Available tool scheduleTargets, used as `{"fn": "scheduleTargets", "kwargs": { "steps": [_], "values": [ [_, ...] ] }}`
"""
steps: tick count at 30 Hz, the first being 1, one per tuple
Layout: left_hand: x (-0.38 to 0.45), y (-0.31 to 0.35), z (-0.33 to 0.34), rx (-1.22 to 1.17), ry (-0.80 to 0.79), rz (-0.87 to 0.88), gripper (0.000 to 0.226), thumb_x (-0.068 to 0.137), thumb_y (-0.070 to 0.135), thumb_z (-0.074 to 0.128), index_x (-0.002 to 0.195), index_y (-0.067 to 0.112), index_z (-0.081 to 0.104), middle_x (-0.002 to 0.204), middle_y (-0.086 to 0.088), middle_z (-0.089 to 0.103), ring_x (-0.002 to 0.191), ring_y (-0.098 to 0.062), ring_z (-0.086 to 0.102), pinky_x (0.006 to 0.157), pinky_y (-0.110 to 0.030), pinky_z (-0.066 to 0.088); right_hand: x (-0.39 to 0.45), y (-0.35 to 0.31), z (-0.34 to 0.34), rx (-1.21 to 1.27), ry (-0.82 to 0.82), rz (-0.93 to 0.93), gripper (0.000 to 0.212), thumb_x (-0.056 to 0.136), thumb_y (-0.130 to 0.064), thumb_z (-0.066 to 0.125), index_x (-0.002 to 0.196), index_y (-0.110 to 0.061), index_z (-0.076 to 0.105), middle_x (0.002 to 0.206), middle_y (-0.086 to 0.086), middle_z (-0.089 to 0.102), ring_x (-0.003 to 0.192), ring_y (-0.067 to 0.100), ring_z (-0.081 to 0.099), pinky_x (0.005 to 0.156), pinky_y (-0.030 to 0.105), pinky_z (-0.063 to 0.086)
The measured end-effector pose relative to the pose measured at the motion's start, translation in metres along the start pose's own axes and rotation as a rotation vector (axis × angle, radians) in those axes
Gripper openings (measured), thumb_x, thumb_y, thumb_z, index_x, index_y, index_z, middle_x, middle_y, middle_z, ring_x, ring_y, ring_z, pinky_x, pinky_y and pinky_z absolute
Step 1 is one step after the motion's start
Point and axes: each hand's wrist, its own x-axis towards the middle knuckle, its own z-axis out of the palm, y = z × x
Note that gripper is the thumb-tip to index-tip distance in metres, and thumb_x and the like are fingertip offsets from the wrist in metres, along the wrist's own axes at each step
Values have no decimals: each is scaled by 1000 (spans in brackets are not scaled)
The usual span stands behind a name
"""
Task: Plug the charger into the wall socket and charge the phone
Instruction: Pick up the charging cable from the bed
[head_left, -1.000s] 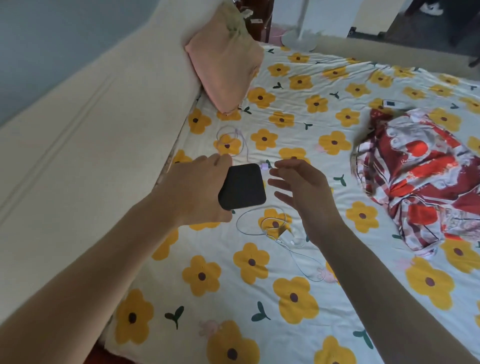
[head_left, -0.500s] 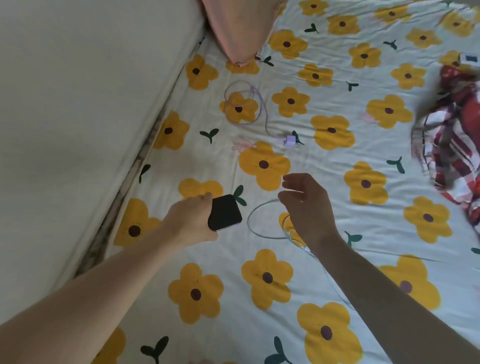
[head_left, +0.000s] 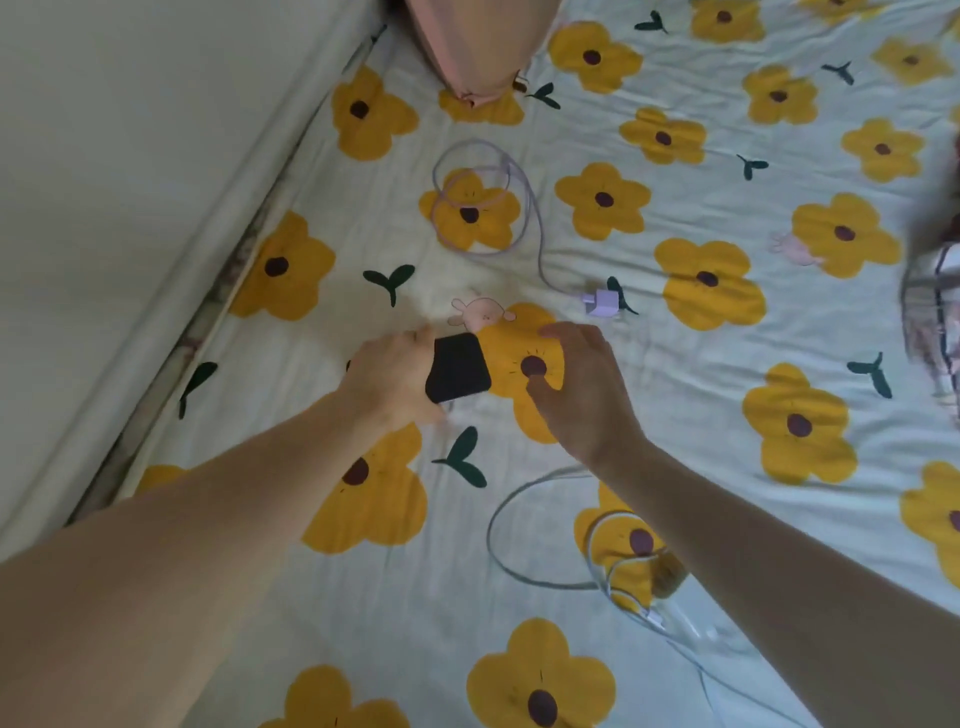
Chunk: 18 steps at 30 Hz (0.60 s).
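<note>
My left hand (head_left: 395, 379) grips a black phone (head_left: 457, 374) just above the flowered bedsheet (head_left: 701, 364). My right hand (head_left: 582, 384) hovers to the right of the phone with fingers spread and holds nothing. A small lilac charger plug (head_left: 602, 302) lies on the sheet just beyond my right fingertips. Its lilac cable (head_left: 488, 208) runs back into a loose coil farther up the bed. No wall socket is in view.
A white cable (head_left: 524, 530) loops on the sheet under my right forearm. A pink pillow (head_left: 478, 47) leans at the top. The padded cream headboard (head_left: 130, 182) runs along the left. Red patterned cloth (head_left: 935, 312) lies at the right edge.
Both hands moved up the bed toward the lilac plug, the left carrying the phone. My right hand left the white cable loop, which now lies behind it.
</note>
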Motion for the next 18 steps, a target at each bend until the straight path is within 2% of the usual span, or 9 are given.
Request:
{"fn": "scheduleTargets", "kwargs": {
  "steps": [4, 8, 11, 15, 18],
  "values": [
    [12, 3, 21, -3, -64, -58, 86, 67, 47, 85, 133, 9, 44, 117, -7, 61, 104, -26, 62, 81, -35, 52, 51, -2, 6, -118, -18, -45, 59, 84, -10, 67, 140, -12, 46, 142, 13, 44, 130, 33, 41, 102, 43, 42],
    [23, -1, 21, 33, -103, -45, 85, 64, 51, 85, 127, 10, 46, 114, -5, 63, 100, -25, 65, 81, -35, 54, 107, -12, 18, -215, 40, 86, 66, 86, -26, 69, 140, -9, 36, 137, 19, 42, 123, 39, 42, 98, 49, 43],
    [25, 0, 21, 69, -109, -41, 80, 63, 53, 85, 120, 11, 48, 111, -3, 63, 97, -23, 66, 77, -32, 51, 146, -24, 27, -115, 63, 256, 71, 84, -39, 67, 137, -11, 31, 130, 17, 46, 119, 37, 46, 94, 48, 43],
    [27, -2, 25, 86, -89, -30, 79, 66, 53, 83, 122, 12, 47, 113, -2, 62, 99, -21, 64, 78, -30, 49, 191, -38, 42, -4, 84, 459, 81, 78, -62, 64, 133, -12, 31, 131, 14, 46, 123, 34, 43, 84, 40, 34],
    [30, -2, 29, 105, -86, -24, 78, 68, 53, 81, 125, 13, 45, 115, -2, 60, 102, -21, 62, 83, -31, 48, 221, -51, 49, 47, 124, 570, 97, 69, -77, 63, 134, -11, 34, 133, 10, 45, 125, 30, 43, 88, 34, 33]
  ]
}}
